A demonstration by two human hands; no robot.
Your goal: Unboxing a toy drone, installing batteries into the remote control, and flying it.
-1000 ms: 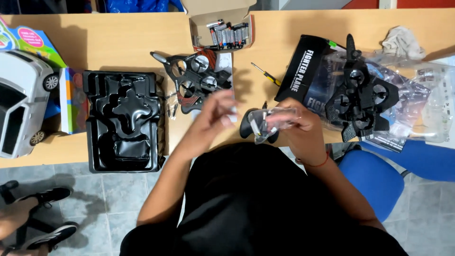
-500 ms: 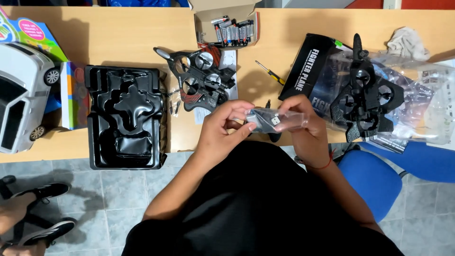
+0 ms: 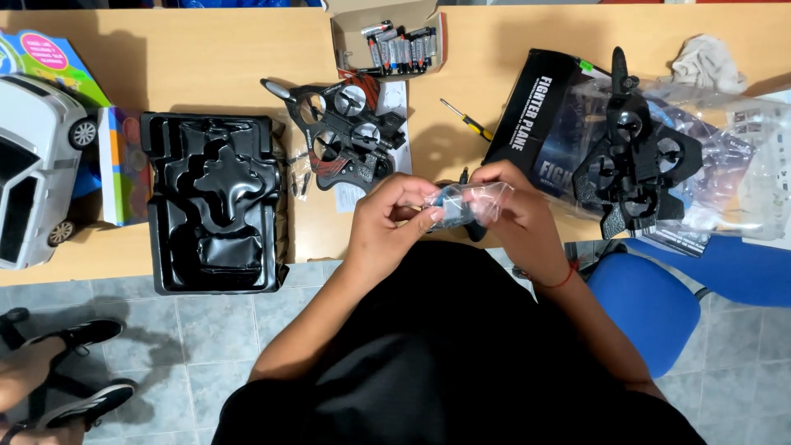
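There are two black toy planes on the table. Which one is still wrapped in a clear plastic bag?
The toy plane on the right, lying on the black box. The other plane, near the box of batteries, lies bare on the table.

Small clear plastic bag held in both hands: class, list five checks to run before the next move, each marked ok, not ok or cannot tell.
1. Small clear plastic bag gripped by both the left hand and right hand: ok.
2. Bag opened: cannot tell.
3. Contents identifiable: cannot tell.
4. Yellow-handled screwdriver lying on the wooden table, close by: ok.
5. Open cardboard box of batteries on the table: ok.
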